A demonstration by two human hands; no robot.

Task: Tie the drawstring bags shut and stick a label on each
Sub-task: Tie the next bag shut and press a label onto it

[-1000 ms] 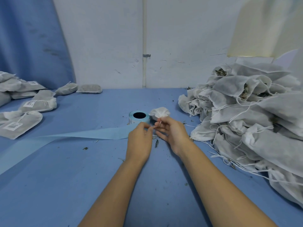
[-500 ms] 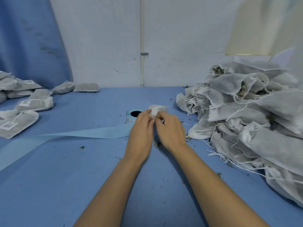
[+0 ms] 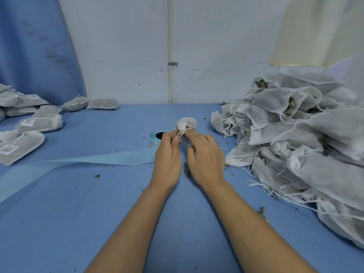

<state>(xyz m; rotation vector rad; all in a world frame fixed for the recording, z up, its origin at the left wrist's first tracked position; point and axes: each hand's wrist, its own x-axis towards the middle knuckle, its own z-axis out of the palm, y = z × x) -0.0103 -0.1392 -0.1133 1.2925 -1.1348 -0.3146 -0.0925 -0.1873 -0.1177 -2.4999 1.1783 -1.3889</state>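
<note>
A blue table [image 3: 78,223] meets a white wall. At three o'clock sprawls a heap of open bags [image 3: 307,154]; at nine o'clock lie tied, labelled bags [image 3: 42,122]. A pale blue strip [image 3: 88,162] trails toward eight o'clock from the label roll [image 3: 154,139] at centre. There the left hand [image 3: 167,156] and right hand [image 3: 204,156], fingers curled, each pinch the drawstring [image 3: 182,133] of a small bag [image 3: 188,123], its mouth gathered, just beyond the fingertips at twelve o'clock.

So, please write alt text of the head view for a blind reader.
The left hand and right hand pinch the drawstring of a small white bag at a blue table beside a label roll. Untied bags are piled on the right, labelled bags on the left.
</note>
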